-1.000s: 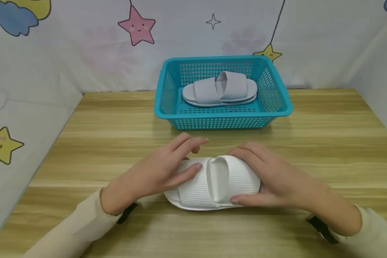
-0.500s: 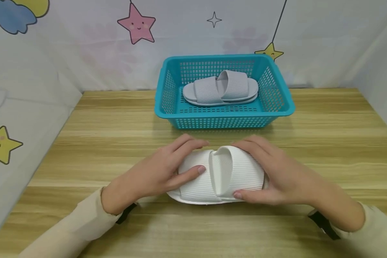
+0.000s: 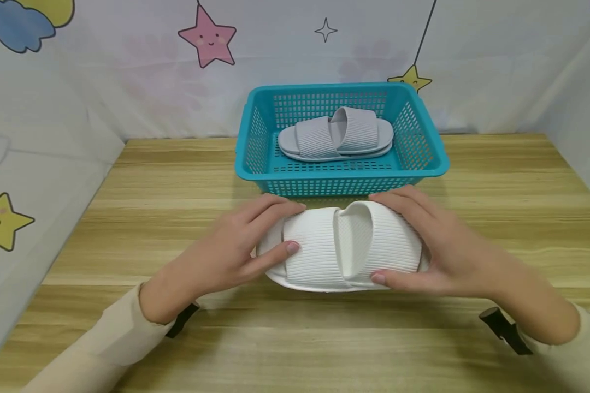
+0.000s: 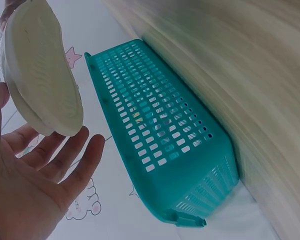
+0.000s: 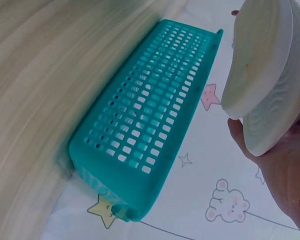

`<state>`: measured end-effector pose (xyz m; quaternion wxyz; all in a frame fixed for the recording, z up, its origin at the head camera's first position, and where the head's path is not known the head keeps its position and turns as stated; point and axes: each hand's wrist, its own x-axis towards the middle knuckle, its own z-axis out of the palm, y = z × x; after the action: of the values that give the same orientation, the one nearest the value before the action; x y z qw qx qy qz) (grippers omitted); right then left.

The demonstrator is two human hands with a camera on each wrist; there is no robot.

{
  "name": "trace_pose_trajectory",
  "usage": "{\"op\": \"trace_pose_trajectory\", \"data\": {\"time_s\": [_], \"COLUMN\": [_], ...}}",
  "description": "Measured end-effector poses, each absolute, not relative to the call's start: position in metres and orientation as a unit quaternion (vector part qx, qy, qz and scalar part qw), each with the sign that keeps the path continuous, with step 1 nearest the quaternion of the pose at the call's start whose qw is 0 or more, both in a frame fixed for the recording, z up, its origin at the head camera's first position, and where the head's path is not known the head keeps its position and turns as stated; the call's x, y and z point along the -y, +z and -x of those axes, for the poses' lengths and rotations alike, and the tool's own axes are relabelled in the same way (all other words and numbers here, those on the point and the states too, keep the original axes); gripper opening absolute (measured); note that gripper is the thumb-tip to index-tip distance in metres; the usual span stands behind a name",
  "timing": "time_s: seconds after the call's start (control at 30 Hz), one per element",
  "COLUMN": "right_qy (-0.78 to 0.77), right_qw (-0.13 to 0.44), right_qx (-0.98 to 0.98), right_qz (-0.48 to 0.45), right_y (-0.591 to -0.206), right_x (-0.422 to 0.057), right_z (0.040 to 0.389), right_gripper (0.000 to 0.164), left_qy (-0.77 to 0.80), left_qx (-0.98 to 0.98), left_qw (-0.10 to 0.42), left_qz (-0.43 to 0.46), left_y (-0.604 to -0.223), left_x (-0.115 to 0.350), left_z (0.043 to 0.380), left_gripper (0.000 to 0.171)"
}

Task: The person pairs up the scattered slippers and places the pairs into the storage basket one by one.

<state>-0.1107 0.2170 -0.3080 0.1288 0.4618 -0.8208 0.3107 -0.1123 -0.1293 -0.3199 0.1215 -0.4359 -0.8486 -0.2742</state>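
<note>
A pair of white ribbed slide slippers (image 3: 314,251) is held in the air above the table, one heel-to-toe against the other. My left hand (image 3: 221,248) grips the left end, thumb on the near side and fingers at the far edge. The right end is in my right hand (image 3: 452,248), its thumb along the near edge and fingers over the far side. From below, the right wrist view shows the two pale soles (image 5: 260,55) overlapping. The left wrist view shows a sole (image 4: 45,70) above the left fingers.
Just beyond the hands, a teal perforated basket (image 3: 341,176) stands on the wooden table (image 3: 324,338). Inside it lies a pair of light grey slippers (image 3: 314,139). A white cloth backdrop (image 3: 285,49) with cartoon stars rises behind and at both sides.
The white slippers have risen off the table and moved forward and slightly right, closer to the basket. Both hands have travelled with them. The basket and grey slippers stay in place.
</note>
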Motion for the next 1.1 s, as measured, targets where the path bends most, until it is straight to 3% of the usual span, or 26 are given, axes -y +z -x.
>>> {"op": "trace_pose_trajectory", "data": {"time_s": [0.43, 0.67, 0.87, 1.1], "right_qy": [0.310, 0.307, 0.294, 0.284], "right_qw": [0.158, 0.163, 0.163, 0.173], "right_qx": [0.820, 0.830, 0.844, 0.846], "right_qz": [-0.455, -0.436, -0.418, -0.417], "right_y": [-0.295, -0.289, -0.286, -0.285], "right_x": [-0.231, -0.239, -0.243, -0.243], "right_z": [0.126, 0.133, 0.141, 0.149], "right_gripper": [0.092, 0.094, 0.095, 0.099], "left_qy": [-0.251, -0.247, -0.229, -0.221], "left_qx": [0.864, 0.866, 0.873, 0.880], "left_qw": [0.151, 0.184, 0.193, 0.199], "left_qz": [0.410, 0.395, 0.385, 0.370], "left_y": [-0.320, -0.320, -0.325, -0.332], "left_x": [0.145, 0.155, 0.161, 0.170], "left_z": [0.115, 0.119, 0.123, 0.126], "left_gripper": [0.071, 0.071, 0.060, 0.061]}}
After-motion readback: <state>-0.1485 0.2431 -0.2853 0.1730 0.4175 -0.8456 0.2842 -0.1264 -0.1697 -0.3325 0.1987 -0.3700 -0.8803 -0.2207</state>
